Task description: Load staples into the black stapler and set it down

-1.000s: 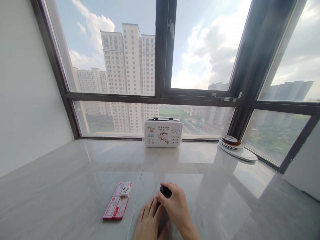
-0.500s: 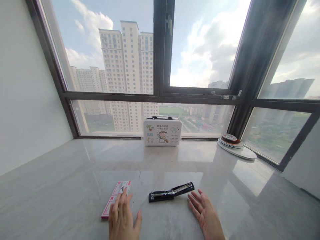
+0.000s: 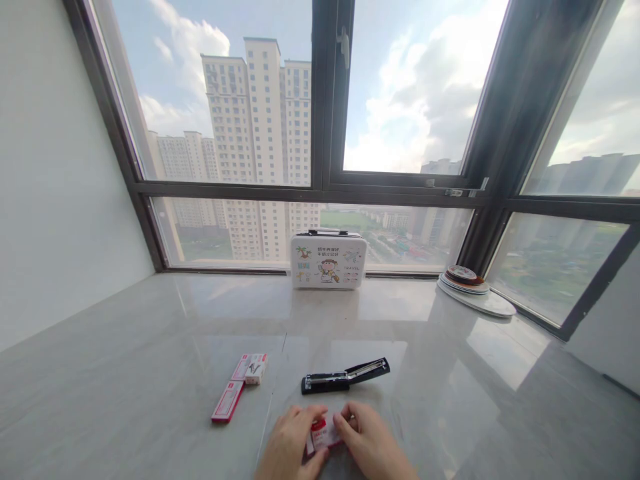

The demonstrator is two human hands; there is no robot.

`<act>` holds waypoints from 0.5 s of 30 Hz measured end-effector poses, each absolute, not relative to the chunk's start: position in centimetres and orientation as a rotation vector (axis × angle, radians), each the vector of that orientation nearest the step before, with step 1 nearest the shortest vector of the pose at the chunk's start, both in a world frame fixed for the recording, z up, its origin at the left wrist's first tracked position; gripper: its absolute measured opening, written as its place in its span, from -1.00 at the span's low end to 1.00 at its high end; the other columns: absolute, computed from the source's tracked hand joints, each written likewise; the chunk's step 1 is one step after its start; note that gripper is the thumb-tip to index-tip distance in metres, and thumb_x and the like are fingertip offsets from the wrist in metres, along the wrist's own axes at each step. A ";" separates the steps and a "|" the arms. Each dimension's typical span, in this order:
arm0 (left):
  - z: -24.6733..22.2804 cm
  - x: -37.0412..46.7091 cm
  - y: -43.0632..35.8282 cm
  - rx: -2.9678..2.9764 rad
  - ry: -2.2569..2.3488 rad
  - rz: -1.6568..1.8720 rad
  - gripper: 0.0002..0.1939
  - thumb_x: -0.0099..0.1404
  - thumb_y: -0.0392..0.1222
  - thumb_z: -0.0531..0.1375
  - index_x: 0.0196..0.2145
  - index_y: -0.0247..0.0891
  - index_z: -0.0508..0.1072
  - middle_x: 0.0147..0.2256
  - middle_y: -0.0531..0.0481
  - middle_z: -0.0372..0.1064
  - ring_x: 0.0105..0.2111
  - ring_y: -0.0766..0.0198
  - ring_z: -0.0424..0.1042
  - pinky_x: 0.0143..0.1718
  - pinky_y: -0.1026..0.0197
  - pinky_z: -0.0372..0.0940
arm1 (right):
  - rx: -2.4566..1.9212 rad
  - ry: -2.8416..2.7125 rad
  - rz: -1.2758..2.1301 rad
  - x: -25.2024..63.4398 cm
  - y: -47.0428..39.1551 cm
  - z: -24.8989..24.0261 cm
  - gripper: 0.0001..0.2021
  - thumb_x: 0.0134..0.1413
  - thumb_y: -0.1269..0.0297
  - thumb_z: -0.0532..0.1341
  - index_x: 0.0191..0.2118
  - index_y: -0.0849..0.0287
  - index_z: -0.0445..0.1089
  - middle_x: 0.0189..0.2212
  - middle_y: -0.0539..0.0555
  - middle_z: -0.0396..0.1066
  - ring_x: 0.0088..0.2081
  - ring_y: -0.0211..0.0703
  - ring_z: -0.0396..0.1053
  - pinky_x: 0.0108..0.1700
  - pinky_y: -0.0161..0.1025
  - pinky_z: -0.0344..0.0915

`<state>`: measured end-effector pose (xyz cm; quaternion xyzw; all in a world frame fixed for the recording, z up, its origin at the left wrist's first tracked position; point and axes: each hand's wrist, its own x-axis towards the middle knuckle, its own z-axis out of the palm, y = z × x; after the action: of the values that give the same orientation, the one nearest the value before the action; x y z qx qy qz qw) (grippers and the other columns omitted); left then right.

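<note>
Marble sill [image 3: 150,373]: staple box [image 3: 323,433] pinched between both hands

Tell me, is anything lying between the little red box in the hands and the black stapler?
Nothing visible. Both hands, left hand and right hand, hold the small red box, and only bare countertop separates it from the opened stapler.
</note>
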<state>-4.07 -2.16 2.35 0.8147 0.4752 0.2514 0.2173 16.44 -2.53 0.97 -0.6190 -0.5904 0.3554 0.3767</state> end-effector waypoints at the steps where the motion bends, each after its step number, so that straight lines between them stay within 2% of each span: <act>1: 2.8 -3.3 -2.0 2.229 1.296 0.706 -0.50 0.16 -0.31 0.23 0.08 -0.13 0.49 -0.04 -0.06 0.50 -0.05 0.09 0.46 0.05 0.14 0.35 | -1.570 -1.521 0.928 16.6 -2.2 0.7 -0.69 0.15 0.02 0.17 -0.48 0.13 0.37 -0.59 -0.01 0.41 -0.50 -0.16 0.34 -0.45 -0.28 0.09; 5: 2.6 -2.7 -1.0 2.127 1.263 0.782 -0.60 0.16 -0.30 0.26 -0.02 -0.16 0.51 -0.06 -0.05 0.48 -0.02 0.09 0.43 0.07 0.14 0.32 | -1.648 -1.538 0.944 19.8 -1.4 -0.2 -0.68 0.21 0.03 0.12 -0.43 0.15 0.34 -0.57 -0.01 0.38 -0.47 -0.16 0.32 -0.42 -0.28 0.09; 9: 0.5 -3.8 0.0 2.067 1.210 0.839 -0.52 0.18 -0.28 0.29 0.08 -0.11 0.47 -0.02 -0.06 0.45 -0.02 0.10 0.43 0.09 0.14 0.31 | -1.857 -1.609 0.799 22.5 -1.9 1.0 -0.71 0.23 0.05 0.14 -0.37 0.15 0.38 -0.54 0.00 0.43 -0.44 -0.15 0.34 -0.41 -0.28 0.08; 13: -0.3 -4.0 0.1 2.054 1.191 0.847 -0.45 0.20 -0.24 0.31 0.15 -0.06 0.42 0.00 -0.05 0.43 0.00 0.10 0.42 0.11 0.15 0.29 | -1.912 -1.851 0.527 21.0 -1.9 4.2 -0.84 0.15 0.13 0.25 -0.21 0.06 0.48 -0.49 -0.04 0.47 -0.40 -0.14 0.39 -0.37 -0.28 0.05; 15: -0.1 -3.9 0.0 2.049 1.193 0.840 -0.45 0.19 -0.24 0.31 0.15 -0.05 0.42 -0.01 -0.03 0.43 -0.01 0.11 0.42 0.10 0.17 0.29 | -1.799 -2.056 0.495 19.2 -1.2 5.8 -0.87 0.07 0.22 0.30 -0.24 -0.03 0.57 -0.47 -0.04 0.52 -0.36 -0.13 0.42 -0.34 -0.27 0.05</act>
<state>-3.92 -0.05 -0.10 0.7751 0.4510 0.3178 0.3080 19.22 -1.23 5.81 -0.6371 -0.7283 0.1753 0.1816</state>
